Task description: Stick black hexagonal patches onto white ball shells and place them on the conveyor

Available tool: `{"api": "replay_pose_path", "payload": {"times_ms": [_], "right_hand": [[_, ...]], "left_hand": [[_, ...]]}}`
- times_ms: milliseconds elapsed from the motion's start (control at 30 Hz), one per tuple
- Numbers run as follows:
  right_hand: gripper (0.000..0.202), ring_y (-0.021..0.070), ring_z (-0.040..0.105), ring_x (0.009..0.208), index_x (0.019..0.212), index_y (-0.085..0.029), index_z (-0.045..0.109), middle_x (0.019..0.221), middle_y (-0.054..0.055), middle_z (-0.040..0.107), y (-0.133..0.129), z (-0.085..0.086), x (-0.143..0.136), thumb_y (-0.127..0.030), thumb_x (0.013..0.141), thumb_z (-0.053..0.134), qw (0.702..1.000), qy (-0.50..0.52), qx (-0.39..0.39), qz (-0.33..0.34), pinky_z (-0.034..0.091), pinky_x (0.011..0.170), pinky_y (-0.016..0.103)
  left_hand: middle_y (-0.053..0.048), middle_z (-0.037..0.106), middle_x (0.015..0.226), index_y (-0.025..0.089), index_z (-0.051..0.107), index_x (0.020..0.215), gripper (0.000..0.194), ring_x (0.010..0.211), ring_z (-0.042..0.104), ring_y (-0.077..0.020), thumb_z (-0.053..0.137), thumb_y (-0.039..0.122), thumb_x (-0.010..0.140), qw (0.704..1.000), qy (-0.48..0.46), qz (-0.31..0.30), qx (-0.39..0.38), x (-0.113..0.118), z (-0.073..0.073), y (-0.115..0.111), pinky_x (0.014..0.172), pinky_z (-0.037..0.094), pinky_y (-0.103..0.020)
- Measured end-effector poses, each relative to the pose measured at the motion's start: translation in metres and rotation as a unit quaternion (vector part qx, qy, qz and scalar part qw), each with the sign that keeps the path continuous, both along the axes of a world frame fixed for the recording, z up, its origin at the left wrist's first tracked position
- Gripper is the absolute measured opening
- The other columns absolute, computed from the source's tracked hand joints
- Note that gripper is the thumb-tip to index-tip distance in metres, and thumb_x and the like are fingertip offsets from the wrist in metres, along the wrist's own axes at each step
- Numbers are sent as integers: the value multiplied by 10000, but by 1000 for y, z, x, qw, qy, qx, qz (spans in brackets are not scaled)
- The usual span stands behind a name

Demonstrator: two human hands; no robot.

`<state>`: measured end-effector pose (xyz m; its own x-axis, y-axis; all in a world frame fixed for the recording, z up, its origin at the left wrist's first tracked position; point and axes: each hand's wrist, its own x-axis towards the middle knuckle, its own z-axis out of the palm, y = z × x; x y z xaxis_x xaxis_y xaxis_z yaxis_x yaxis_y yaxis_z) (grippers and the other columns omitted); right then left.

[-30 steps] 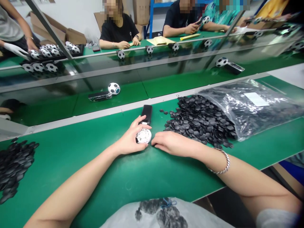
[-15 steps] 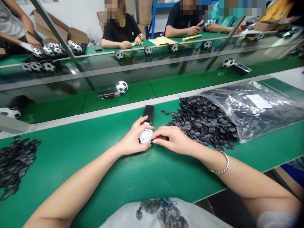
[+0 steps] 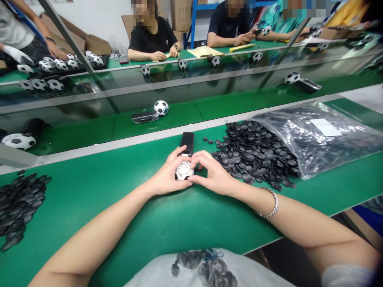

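Observation:
A small white soccer ball [image 3: 183,171] with an open lattice pattern sits between my hands on the green work surface. A black rectangular handle [image 3: 187,142] extends from its far side. My left hand [image 3: 170,173] curls round the ball's left side, thumb in front and fingers behind. On the right side, my right hand [image 3: 209,173] presses its fingertips and thumb against the ball. Any small piece under those fingertips is hidden. Right of my right hand lies a heap of black flat pieces [image 3: 254,151].
A clear plastic bag [image 3: 329,139] of black pieces lies at the right, another pile [image 3: 22,203] at the far left. Beyond a metal rail [image 3: 119,147], soccer balls with handles [image 3: 161,107] lie on a green conveyor [image 3: 185,115]. Several people sit or stand across it.
My right hand has shifted slightly left, from a pinch beside the ball to a grip on its side. The near conveyor's balls have moved right, the far row left.

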<state>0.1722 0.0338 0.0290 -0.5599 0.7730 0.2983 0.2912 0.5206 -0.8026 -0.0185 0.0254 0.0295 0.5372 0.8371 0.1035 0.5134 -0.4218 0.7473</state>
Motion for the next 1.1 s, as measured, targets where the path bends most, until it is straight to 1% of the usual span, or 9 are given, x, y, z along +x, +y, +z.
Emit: {"api": "replay_pose_path", "payload": {"times_ms": [133,267,433,567,667,767,833,933,1100], "right_hand": [[426,239,405,1152,982,-211,456,1238,102,352,2,-4,1,-218,648,721,998,-15,-50,-39,497,787,351],[496,215,540,1043,1072,-243,409,1383,103,208,4,-10,1,-233,668,697,989,29,-147,-16,543,625,277],[477,195,596,961,1089,-238,414,1369,108,258,3,-12,-3,-246,694,682,987,48,-151,-14,502,492,202],[430,171,618,877,1072,-198,475,1275,115,391,17,-4,4,-278,704,683,993,20,-112,-3,496,517,217],[228,136,614,756,948,-175,561,1027,59,569,37,8,25,-260,754,643,995,-64,-24,-72,495,655,265],[72,141,590,705,827,-178,615,814,20,622,50,18,48,-222,770,622,958,-241,29,-153,454,651,256],[59,151,588,707,805,-193,638,784,16,632,52,21,55,-239,768,629,928,-339,21,-155,427,604,241],[129,168,596,776,868,-214,651,871,25,638,49,20,51,-296,769,642,907,-400,28,-131,417,617,238],[97,175,592,814,881,-219,643,895,32,626,44,18,39,-263,808,598,890,-438,56,-109,416,641,237]], "left_hand": [[-122,214,1454,205,475,1154,527,1369,111,-298,680,232,669,1000,-4,4,6,1,-1,1,1077,225,-491],[-122,386,1371,203,484,1100,477,1342,210,-303,675,248,664,998,-27,-2,56,3,-6,4,1088,128,-544],[-123,450,1323,199,480,1080,436,1317,276,-295,649,259,682,996,-44,-10,79,5,-10,6,1092,113,-546],[-95,415,1353,219,473,1107,464,1340,214,-303,657,239,682,998,-32,-18,45,1,-7,6,1089,117,-556],[-88,324,1406,236,475,1132,489,1360,131,-317,667,240,682,1000,-14,-11,5,-2,-4,5,1076,160,-556],[-91,179,1440,249,506,1126,511,1349,155,-325,705,267,656,1000,5,21,-19,-2,-2,4,1068,217,-519],[-95,132,1425,253,537,1103,550,1343,151,-341,754,333,604,998,16,51,-24,-1,-1,3,1066,225,-513],[-109,185,1371,240,550,1091,575,1339,146,-342,773,364,575,997,18,75,-23,0,1,3,1064,242,-500],[-83,253,1379,258,499,1163,536,1301,279,-292,680,216,660,998,16,16,-58,-8,8,6,1049,298,-450]]}}
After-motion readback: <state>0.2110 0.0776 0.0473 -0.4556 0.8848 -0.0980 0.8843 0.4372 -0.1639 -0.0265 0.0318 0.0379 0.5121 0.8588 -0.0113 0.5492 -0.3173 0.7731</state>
